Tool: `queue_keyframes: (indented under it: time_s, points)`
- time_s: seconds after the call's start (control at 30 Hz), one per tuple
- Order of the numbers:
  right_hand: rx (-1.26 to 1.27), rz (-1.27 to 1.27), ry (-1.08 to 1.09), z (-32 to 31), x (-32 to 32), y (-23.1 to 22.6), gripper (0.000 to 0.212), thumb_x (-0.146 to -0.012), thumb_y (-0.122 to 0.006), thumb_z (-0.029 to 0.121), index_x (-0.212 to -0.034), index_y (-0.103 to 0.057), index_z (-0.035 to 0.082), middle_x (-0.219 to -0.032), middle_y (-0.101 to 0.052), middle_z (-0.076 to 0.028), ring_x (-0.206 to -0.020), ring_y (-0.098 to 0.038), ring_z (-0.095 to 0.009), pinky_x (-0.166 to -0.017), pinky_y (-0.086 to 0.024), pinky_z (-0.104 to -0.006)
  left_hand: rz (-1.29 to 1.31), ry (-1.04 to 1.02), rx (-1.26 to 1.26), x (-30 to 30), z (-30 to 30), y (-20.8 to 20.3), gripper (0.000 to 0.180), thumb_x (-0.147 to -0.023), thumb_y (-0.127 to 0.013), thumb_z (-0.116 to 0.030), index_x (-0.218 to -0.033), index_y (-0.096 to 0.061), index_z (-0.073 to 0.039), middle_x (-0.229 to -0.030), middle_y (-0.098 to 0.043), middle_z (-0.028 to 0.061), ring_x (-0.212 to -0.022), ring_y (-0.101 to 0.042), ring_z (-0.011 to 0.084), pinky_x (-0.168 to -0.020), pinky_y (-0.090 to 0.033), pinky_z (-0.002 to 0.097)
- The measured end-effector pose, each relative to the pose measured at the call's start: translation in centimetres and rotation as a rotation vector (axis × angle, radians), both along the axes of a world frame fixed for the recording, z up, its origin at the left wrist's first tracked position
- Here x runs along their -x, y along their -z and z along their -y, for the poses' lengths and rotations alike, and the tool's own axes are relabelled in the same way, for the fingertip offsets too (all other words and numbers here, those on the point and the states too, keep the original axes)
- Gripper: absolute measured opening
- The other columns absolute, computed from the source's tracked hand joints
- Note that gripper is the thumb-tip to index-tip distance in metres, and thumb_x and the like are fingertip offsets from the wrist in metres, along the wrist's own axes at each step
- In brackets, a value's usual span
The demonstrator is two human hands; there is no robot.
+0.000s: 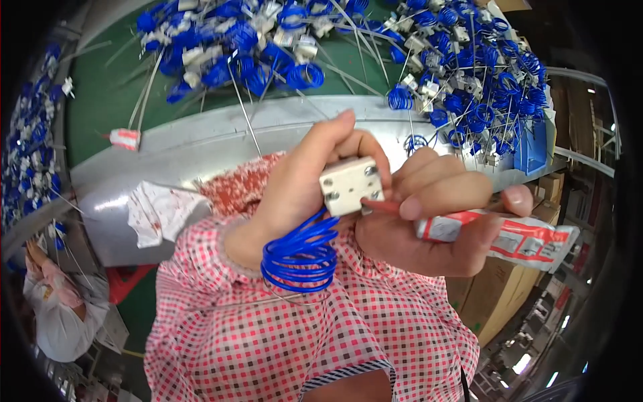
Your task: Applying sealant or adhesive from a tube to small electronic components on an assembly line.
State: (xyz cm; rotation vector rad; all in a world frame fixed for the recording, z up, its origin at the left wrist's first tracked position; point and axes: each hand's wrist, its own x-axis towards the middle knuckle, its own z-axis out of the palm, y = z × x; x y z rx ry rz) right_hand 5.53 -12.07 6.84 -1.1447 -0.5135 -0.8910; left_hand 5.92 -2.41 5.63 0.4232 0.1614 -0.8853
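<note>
My left hand point(292, 175) is closed on a small off-white block point(346, 187) with several screws in its face. A coil of blue wire or tubing point(299, 257) hangs beneath it, in front of my checked sleeve, with a thin bare metal end. In my right hand point(435, 201) is a red and white squeeze tube point(522, 236), gripped round its middle. The tube's red nozzle point(385, 206) touches or nearly touches the block's lower right corner, beside a screw; the exact contact is too small to tell.
Many similar blue coils point(258, 63) with white blocks lie heaped on the green surface point(100, 80); more fill the right side above a blue bin point(530, 151). A stained white cloth point(161, 211) and a red-smeared patch point(234, 186) lie nearby. Another person point(63, 315) sits at far left.
</note>
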Motion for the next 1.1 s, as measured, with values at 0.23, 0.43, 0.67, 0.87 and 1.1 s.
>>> queue_keyframes:
  time_s: [0.23,0.43,0.67,0.87,1.1]
  points:
    - [-0.208,-0.259,0.010,-0.4,1.2,0.5,0.022,-0.084,-0.044,0.015,-0.101,-0.036,0.004,-0.056,-0.051,-0.008,-0.044,-0.043,-0.014,-0.044,-0.038,-0.0268,-0.111,0.029,-0.183,0.1,0.0,0.5,0.049,-0.089,-0.031,-0.046,-0.074,-0.055,-0.006,-0.058,-0.053,0.0027,-0.039,-0.040,0.0068,-0.035,-0.030,0.0191]
    - [-0.476,-0.375,-0.103,1.6,1.0,2.2,0.025,-0.075,-0.057,0.001,-0.099,-0.049,0.002,-0.074,-0.052,-0.002,-0.064,-0.050,-0.009,-0.057,-0.042,-0.0232,-0.176,-0.096,-0.168,-0.6,2.1,0.8,0.045,-0.088,-0.035,-0.042,-0.099,-0.057,-0.004,-0.072,-0.060,0.0054,-0.040,-0.047,0.0121,-0.031,-0.034,0.0204]
    - [-0.416,-0.395,0.011,4.6,1.7,-0.3,0.028,-0.079,-0.050,0.014,-0.100,-0.035,0.004,-0.053,-0.049,-0.008,-0.039,-0.043,-0.015,-0.042,-0.042,-0.0306,-0.144,0.056,-0.340,-0.5,5.4,-0.7,0.038,-0.089,-0.035,-0.041,-0.078,-0.053,-0.010,-0.058,-0.050,0.0004,-0.036,-0.040,0.0082,-0.031,-0.027,0.0184]
    - [-0.176,-0.341,0.086,3.6,0.9,-0.9,0.028,-0.082,-0.039,0.018,-0.101,-0.030,0.000,-0.046,-0.045,-0.006,-0.035,-0.035,-0.012,-0.038,-0.031,-0.0259,0.040,0.087,-0.197,-0.1,3.5,-0.9,0.048,-0.089,-0.029,-0.045,-0.075,-0.051,-0.005,-0.057,-0.050,0.0044,-0.033,-0.030,0.0067,-0.031,-0.025,0.0181]
    - [-0.121,-0.337,0.111,1.3,0.9,-0.9,0.031,-0.083,-0.038,0.021,-0.103,-0.029,-0.001,-0.044,-0.040,-0.004,-0.034,-0.027,-0.011,-0.036,-0.026,-0.0248,0.038,0.111,-0.075,-0.1,1.5,-0.4,0.050,-0.089,-0.030,-0.045,-0.074,-0.053,-0.004,-0.059,-0.052,0.0045,-0.035,-0.032,0.0064,-0.033,-0.025,0.0179]
